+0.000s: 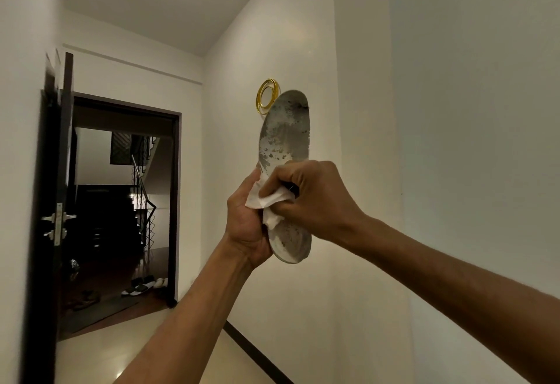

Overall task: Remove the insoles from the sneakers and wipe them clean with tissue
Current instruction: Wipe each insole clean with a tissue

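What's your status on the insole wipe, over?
Left hand grips insole upright, mid-air. Right hand pinches tissue against it. Grey stains show above tissue. Nothing in the way.

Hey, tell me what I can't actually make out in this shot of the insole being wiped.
All in the head view:
1. The grey stained foam insole: its middle is hidden by the crumpled white tissue, the left hand and the grip of the right hand.
2. The gold ring-shaped wall ornament: lower edge behind the insole's tip.
3. The footwear past the dark doorway: too small and dim to identify.
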